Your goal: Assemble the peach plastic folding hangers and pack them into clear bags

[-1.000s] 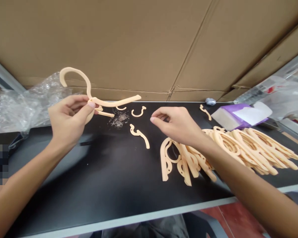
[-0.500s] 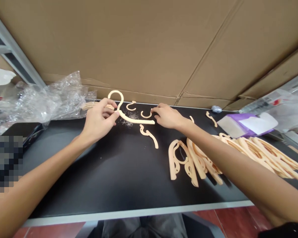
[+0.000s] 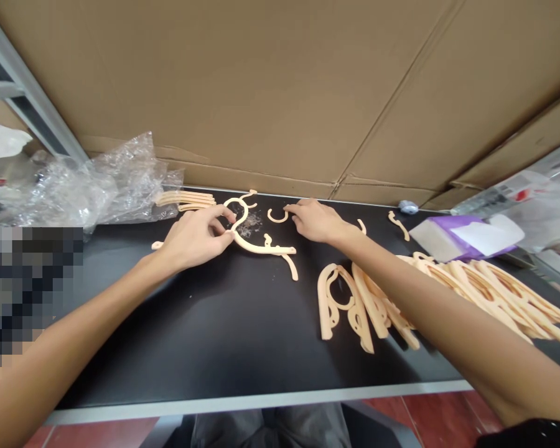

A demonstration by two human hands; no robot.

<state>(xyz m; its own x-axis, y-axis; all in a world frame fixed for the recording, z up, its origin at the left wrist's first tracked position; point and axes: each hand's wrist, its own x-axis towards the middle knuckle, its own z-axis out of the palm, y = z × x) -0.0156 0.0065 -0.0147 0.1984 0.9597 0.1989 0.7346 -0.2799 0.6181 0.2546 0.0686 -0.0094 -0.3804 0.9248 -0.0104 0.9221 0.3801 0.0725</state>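
The left hand (image 3: pixel 198 236) and right hand (image 3: pixel 317 221) are bare, as are the left forearm (image 3: pixel 107 311) and right forearm (image 3: pixel 429 305). A black sleeve (image 3: pixel 532 434) with small pale specks borders the right arm; dark grey, creased trousers (image 3: pixel 270 430) clothe the lap.

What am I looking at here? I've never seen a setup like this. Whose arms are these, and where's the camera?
There's no machine here: these are one person's bare hands. The camera is worn on that person's head, looking forward and down. The left hand holds a pale hanger with a curved hook on top. The right hand has its fingers at the end of a small hook; whether they grip it, I can't tell. On the black table, folded hangers lie to the right, near a purple packet. Clear plastic sits at the left. Cardboard stands behind.
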